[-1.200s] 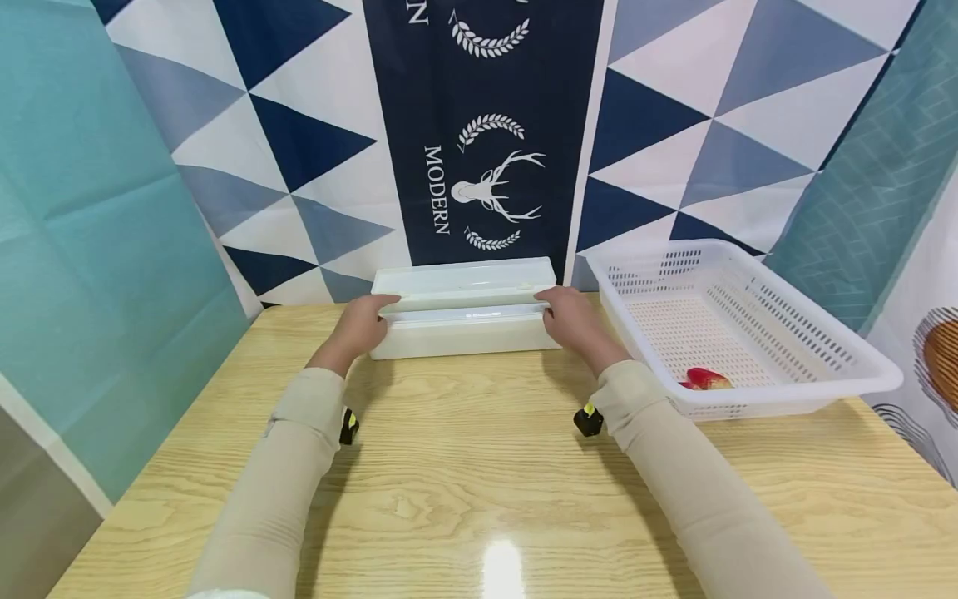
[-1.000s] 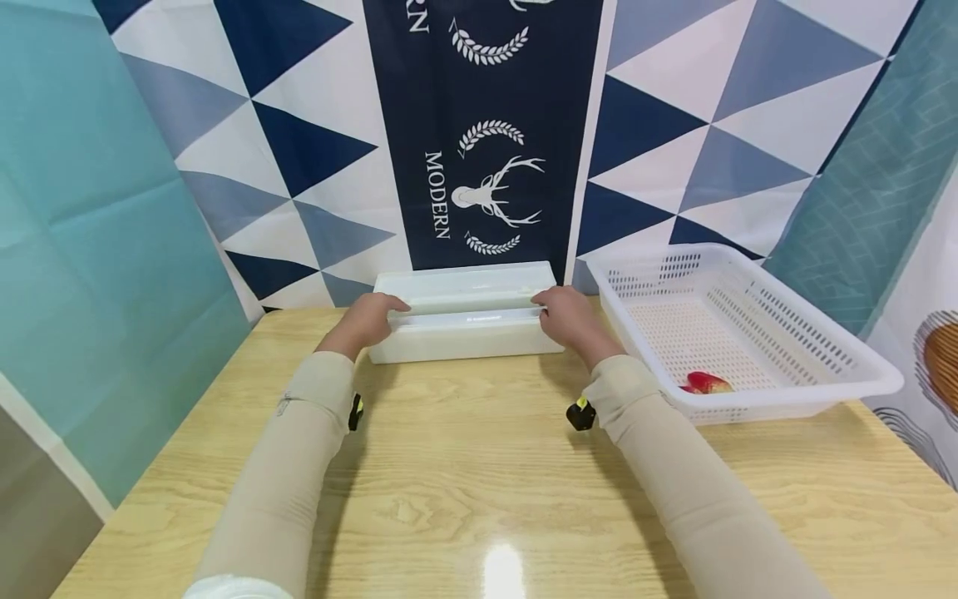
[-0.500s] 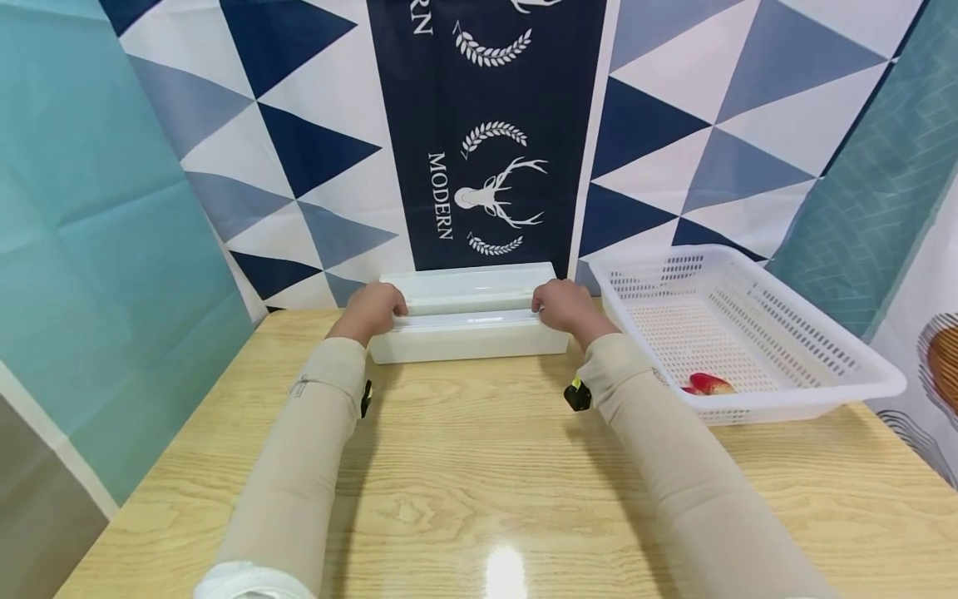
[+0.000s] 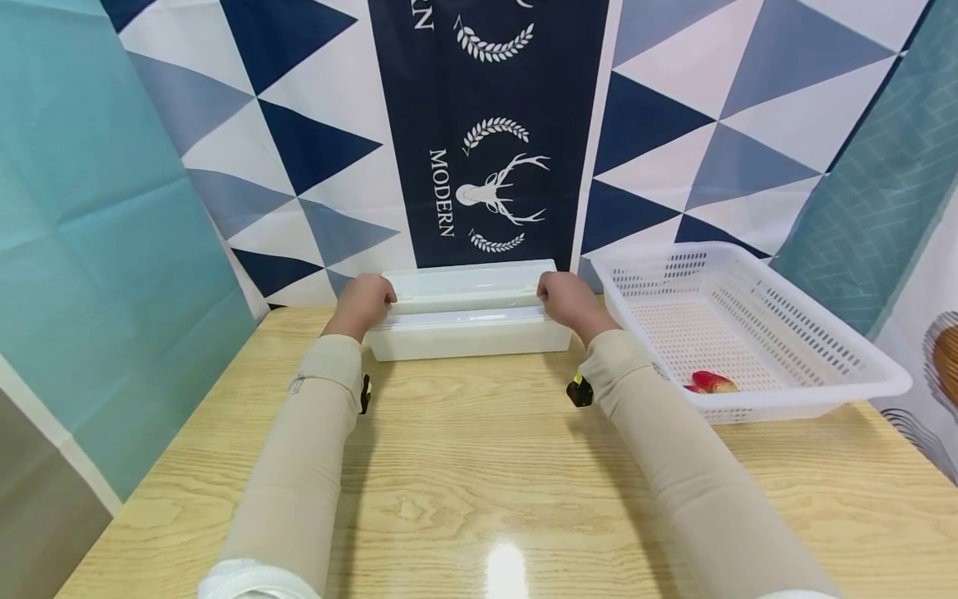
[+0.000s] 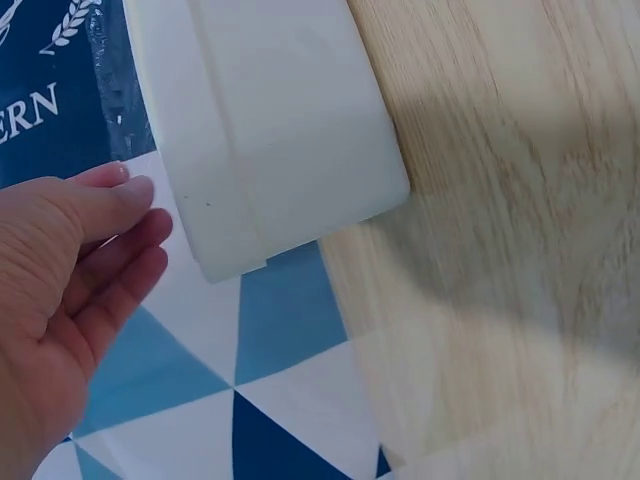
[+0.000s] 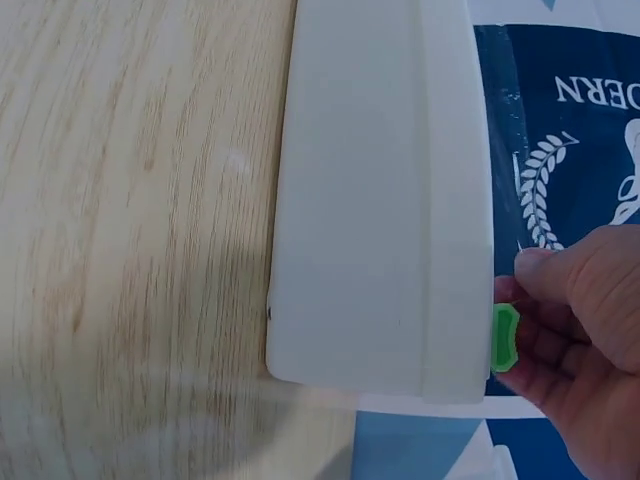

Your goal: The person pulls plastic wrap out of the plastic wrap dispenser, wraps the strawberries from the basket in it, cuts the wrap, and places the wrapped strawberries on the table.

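A long white plastic-wrap dispenser box (image 4: 467, 339) lies across the back of the table, its lid (image 4: 471, 281) raised behind it. At its left end my left hand (image 4: 363, 301) pinches clear plastic wrap (image 5: 118, 100) between thumb and fingertips, the other fingers curled. My right hand (image 4: 567, 298) pinches the wrap's other side at the right end. The sheet is so clear that it hardly shows in the head view. A green slider piece (image 6: 505, 338) shows beside the box edge, close to my right fingers.
A white perforated basket (image 4: 793, 394) stands at the right, with a red and yellow object (image 4: 711, 382) inside. Patterned cloth (image 4: 314, 150) hangs directly behind the box. The wooden table (image 4: 441, 482) stretches toward me.
My fingers have gone from pointing inward over the box's ends to curling and pinching. Both hands have risen slightly and shifted back in the last half second. Box and basket have stayed put.
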The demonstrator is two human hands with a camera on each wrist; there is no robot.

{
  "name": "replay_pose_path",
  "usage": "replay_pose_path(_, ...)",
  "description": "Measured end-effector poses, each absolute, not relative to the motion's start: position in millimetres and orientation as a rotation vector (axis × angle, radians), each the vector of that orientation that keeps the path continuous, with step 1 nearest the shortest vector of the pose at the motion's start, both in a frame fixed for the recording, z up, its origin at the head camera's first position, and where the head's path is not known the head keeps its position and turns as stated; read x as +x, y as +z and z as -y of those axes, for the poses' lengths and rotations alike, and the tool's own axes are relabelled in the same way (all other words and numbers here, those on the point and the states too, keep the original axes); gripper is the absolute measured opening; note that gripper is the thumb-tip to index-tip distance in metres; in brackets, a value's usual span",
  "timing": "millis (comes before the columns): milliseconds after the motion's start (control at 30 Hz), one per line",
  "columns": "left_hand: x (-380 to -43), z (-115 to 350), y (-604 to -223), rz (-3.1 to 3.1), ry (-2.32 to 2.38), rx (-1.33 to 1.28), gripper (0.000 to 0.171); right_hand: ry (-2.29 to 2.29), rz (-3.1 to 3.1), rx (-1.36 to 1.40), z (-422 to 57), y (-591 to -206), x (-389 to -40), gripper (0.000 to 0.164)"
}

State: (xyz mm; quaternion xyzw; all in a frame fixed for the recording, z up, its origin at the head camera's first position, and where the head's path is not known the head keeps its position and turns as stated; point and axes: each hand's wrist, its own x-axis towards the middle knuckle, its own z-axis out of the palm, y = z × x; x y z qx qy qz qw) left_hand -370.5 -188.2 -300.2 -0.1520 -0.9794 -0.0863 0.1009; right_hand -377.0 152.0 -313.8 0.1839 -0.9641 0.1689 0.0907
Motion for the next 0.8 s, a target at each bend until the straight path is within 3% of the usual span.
replay_pose_path(233,-377,188,-306,2.862,-0.298,-0.360,0.020,0.492,2.798,0.585,-155,-311,-384,0.021)
replay_pose_path(800,-375,185,-307,2.679,-0.312,-0.303,0.017,0.578,2.683,0.387,-157,-304,-392,0.021)
